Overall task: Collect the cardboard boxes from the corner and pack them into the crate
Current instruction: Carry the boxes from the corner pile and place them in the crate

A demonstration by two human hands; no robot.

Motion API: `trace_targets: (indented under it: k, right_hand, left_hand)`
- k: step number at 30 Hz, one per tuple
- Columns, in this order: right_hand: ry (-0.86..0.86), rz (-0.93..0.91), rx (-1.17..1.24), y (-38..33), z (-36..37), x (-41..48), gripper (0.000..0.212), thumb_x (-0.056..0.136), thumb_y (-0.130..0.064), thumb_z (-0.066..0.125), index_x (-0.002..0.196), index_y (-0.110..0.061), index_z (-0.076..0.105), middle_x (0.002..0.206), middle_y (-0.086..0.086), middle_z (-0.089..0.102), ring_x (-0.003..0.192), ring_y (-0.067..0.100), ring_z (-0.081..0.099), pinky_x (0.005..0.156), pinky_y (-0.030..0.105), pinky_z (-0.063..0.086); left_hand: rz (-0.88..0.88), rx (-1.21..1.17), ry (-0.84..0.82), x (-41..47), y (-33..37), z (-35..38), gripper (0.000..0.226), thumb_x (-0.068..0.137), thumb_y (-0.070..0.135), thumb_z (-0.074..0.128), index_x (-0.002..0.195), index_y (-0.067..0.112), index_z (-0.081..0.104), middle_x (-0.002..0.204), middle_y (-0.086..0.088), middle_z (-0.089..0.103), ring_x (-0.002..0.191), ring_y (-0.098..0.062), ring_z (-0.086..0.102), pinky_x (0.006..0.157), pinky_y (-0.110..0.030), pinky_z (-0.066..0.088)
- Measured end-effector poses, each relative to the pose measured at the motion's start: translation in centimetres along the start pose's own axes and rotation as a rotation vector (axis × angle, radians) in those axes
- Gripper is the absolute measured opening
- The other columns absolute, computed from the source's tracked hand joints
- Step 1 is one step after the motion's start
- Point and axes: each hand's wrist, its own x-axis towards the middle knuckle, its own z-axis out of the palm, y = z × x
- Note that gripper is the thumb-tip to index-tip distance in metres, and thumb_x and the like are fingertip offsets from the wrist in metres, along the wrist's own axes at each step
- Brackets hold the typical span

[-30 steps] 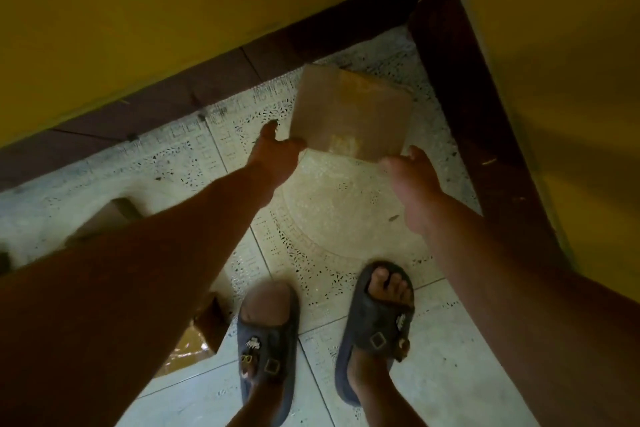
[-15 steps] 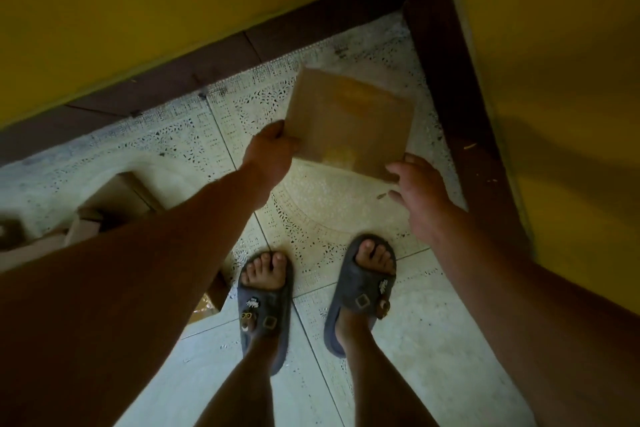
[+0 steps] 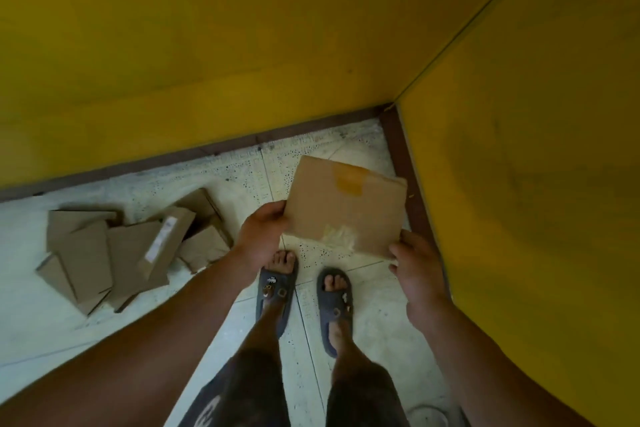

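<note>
A flat brown cardboard box (image 3: 346, 208) with a tape patch on top is held in the air above the floor, near the room's corner. My left hand (image 3: 263, 236) grips its near left corner, thumb on top. Its near right corner is held by my right hand (image 3: 417, 263), fingers curled under the edge. On the floor to the left lies a loose pile of several more cardboard boxes (image 3: 128, 250), one with a white label. No crate is in view.
Yellow walls (image 3: 519, 184) with a dark skirting (image 3: 403, 163) meet in a corner just beyond the held box. My two feet in grey slippers (image 3: 277, 295) stand on the pale tiled floor (image 3: 41, 315) directly below the box.
The box has been lifted off the floor with both hands on it. The view has risen and pulled back, and the pile of boxes on the left has come into sight.
</note>
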Motion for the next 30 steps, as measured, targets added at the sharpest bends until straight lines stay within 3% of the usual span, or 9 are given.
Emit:
trace_targets:
  k: [2,6,11,15,18,20,27,30]
  right_hand:
    - [0.000,-0.033,0.032,-1.7,-0.5,-3.7,0.026,0.090,-0.017,0.055,0.109,-0.029,0.067,0.104,-0.008,0.069,0.102,0.017,0.062,0.095,0.046,0.050]
    - [-0.091,-0.171,0.019,-4.8,-0.7,-9.4,0.022,0.091,-0.021,0.058,0.109,-0.032,0.065,0.111,-0.003,0.068,0.102,0.016,0.061,0.092,0.041,0.050]
    - [-0.240,-0.378,-0.188,-7.2,0.0,-16.3,0.018,0.092,-0.028,0.057,0.107,-0.037,0.061,0.109,-0.006,0.066,0.102,0.019,0.061,0.093,0.045,0.051]
    - [-0.344,-0.515,-0.333,-8.8,2.0,-23.7,0.020,0.092,-0.032,0.056,0.110,-0.039,0.060,0.112,-0.007,0.064,0.103,0.019,0.060,0.093,0.044,0.051]
    - [-0.423,-0.597,-0.399,-9.1,5.4,-29.6,0.025,0.093,-0.032,0.057,0.118,-0.034,0.060,0.109,-0.009,0.060,0.105,0.017,0.058,0.094,0.039,0.049]
    - [-0.466,-0.645,-0.446,-8.6,8.3,-33.2,0.026,0.094,-0.032,0.056,0.120,-0.031,0.059,0.110,-0.007,0.059,0.106,0.019,0.059,0.093,0.040,0.050]
    - [-0.669,-0.797,-0.597,-2.4,21.0,-47.4,0.031,0.093,-0.035,0.058,0.124,-0.031,0.060,0.120,-0.004,0.060,0.103,0.018,0.055,0.087,0.039,0.050]
    - [-0.732,-0.816,-0.678,1.3,26.1,-53.1,0.036,0.092,-0.040,0.058,0.127,-0.036,0.057,0.124,-0.006,0.058,0.110,0.019,0.055,0.092,0.043,0.050]
  left_hand:
    - [0.027,-0.060,0.039,-4.4,1.5,-1.7,0.026,0.093,0.012,0.053,0.109,0.030,0.062,0.096,0.012,0.062,0.093,-0.007,0.056,0.085,-0.026,0.039]
    - [0.068,-0.176,0.152,-12.3,2.3,-4.7,0.033,0.096,0.013,0.049,0.127,0.022,0.057,0.113,0.003,0.061,0.109,-0.017,0.054,0.092,-0.031,0.040]
    - [0.112,-0.383,0.354,-21.3,-0.5,-8.5,0.027,0.094,0.017,0.053,0.117,0.028,0.063,0.114,0.005,0.067,0.106,-0.015,0.061,0.099,-0.040,0.046]
    - [0.129,-0.617,0.486,-28.7,-3.3,-11.9,0.021,0.094,0.016,0.056,0.107,0.031,0.065,0.103,0.009,0.066,0.095,-0.007,0.060,0.092,-0.032,0.045]
    - [0.111,-0.744,0.608,-33.3,-6.7,-15.1,0.031,0.093,0.021,0.058,0.124,0.026,0.061,0.114,0.006,0.064,0.106,-0.014,0.058,0.102,-0.037,0.041]
    - [0.119,-0.844,0.679,-36.2,-9.1,-17.6,0.036,0.093,0.020,0.059,0.129,0.023,0.059,0.120,0.001,0.062,0.110,-0.018,0.057,0.098,-0.034,0.042]
    - [0.146,-0.985,1.004,-47.6,-20.4,-27.6,0.035,0.095,0.018,0.055,0.129,0.019,0.059,0.124,0.000,0.060,0.113,-0.018,0.053,0.104,-0.035,0.040]
    - [0.156,-1.002,1.074,-52.0,-25.5,-31.9,0.035,0.097,0.021,0.052,0.131,0.020,0.057,0.120,0.005,0.057,0.113,-0.016,0.051,0.102,-0.033,0.039]
